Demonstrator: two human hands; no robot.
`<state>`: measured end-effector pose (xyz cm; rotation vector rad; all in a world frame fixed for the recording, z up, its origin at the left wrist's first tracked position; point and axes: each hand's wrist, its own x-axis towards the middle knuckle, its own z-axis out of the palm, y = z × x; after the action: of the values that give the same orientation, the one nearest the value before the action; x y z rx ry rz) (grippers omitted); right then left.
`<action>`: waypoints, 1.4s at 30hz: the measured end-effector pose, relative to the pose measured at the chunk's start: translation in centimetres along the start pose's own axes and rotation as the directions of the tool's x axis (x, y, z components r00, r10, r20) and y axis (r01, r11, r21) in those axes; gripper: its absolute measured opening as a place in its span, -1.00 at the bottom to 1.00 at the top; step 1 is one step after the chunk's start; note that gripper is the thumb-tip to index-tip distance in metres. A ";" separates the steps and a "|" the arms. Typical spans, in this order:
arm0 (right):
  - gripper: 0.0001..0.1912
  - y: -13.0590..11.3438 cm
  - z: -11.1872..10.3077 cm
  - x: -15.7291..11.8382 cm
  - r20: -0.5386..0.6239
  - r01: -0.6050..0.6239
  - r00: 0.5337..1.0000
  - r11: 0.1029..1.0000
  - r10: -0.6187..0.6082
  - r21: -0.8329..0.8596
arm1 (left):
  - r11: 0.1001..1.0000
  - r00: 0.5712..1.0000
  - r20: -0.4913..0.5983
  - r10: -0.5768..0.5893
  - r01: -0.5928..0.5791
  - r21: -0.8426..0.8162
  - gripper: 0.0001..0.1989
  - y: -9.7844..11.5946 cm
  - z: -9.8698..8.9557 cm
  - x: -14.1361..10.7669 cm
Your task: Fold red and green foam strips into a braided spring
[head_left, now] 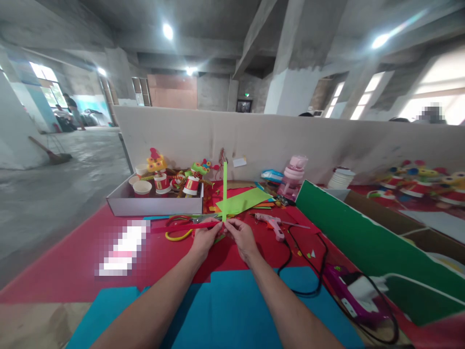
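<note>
You are at a red-covered craft table in a bare concrete hall, with a low white partition behind it. Your left hand and right hand meet just in front of the glue gun, fingertips pinched shut where a green paper strip standing upright crosses a red paper strip running left. Scissors lie left of the glue gun, beside your left hand.

2 hands, 2 paper strips
</note>
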<state>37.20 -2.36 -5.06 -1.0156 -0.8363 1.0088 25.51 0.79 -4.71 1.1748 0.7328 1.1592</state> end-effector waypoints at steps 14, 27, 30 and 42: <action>-0.72 -0.2 -0.7 0.2 0.020 0.044 0.999 0.990 -0.042 -0.132 | 0.989 0.997 -0.016 0.076 -0.074 0.130 -0.78 0.3 0.0 0.0; -0.67 0.0 -0.5 0.1 0.018 0.030 0.999 0.993 -0.028 -0.111 | 0.978 0.999 -0.027 0.029 -0.023 0.209 -0.65 -0.8 -0.6 0.8; -0.67 0.0 -0.6 0.1 0.020 0.046 0.999 0.992 -0.044 -0.120 | 0.981 0.999 -0.017 0.036 -0.032 0.191 -0.66 -1.2 -0.7 1.0; -0.64 -0.6 -1.7 0.6 0.087 0.070 0.995 0.976 -0.053 -0.204 | 0.996 0.999 -0.032 0.002 0.001 0.087 -0.66 -0.3 -0.7 0.8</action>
<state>39.15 -2.38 -4.93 -1.1238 -1.0506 0.9283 25.18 1.79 -5.11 1.2307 0.8143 1.1586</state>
